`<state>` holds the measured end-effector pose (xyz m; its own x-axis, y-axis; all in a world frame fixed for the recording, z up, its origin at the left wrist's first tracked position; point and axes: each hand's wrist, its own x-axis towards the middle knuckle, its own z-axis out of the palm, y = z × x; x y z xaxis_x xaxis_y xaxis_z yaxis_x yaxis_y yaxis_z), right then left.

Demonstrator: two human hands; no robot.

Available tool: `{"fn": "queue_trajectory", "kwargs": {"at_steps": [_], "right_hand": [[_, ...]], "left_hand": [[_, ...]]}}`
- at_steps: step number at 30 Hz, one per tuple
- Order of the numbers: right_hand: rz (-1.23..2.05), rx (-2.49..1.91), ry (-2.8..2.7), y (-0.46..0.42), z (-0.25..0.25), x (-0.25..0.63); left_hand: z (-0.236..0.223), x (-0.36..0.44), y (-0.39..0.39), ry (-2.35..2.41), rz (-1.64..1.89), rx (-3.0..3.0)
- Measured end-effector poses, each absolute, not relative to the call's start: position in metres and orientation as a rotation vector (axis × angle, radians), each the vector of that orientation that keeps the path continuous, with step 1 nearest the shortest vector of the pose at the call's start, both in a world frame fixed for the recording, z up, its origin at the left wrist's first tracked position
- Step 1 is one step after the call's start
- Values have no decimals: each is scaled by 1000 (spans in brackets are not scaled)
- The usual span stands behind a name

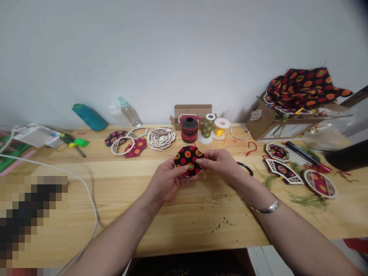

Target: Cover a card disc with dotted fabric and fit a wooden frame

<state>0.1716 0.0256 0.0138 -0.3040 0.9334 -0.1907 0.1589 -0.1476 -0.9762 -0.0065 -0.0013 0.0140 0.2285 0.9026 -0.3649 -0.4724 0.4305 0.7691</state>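
Note:
Both hands hold a round disc covered in black fabric with red and orange dots [188, 159], lifted just above the wooden table [184, 214] at its middle. My left hand [166, 181] grips the disc's lower left edge, fingers curled round it. My right hand [220, 162] pinches the disc's right edge; a silver bracelet sits on that wrist. Behind the disc stand a dark red-and-black thread spool [189, 129], an olive spool [207, 126] and a yellow spool [221, 128].
Wooden cut-out frames [161, 138] and fabric pieces [126, 142] lie at the back left, by a teal cone [89, 117] and clear bottles [128, 111]. A cardboard box with the same fabric [301, 90] stands at the right, finished ornaments [299, 172] in front of it. A white cable [86, 191] crosses the left.

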Motion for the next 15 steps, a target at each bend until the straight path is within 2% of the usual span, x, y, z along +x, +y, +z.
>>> {"fn": "queue_trajectory", "kwargs": {"at_steps": [7, 15], "right_hand": [[1456, -1268, -1454, 24, 13, 176], [1543, -1274, -1525, 23, 13, 170]], "left_hand": [[13, -8, 0, 910, 1035, 571], [12, -7, 0, 922, 1039, 562]]}}
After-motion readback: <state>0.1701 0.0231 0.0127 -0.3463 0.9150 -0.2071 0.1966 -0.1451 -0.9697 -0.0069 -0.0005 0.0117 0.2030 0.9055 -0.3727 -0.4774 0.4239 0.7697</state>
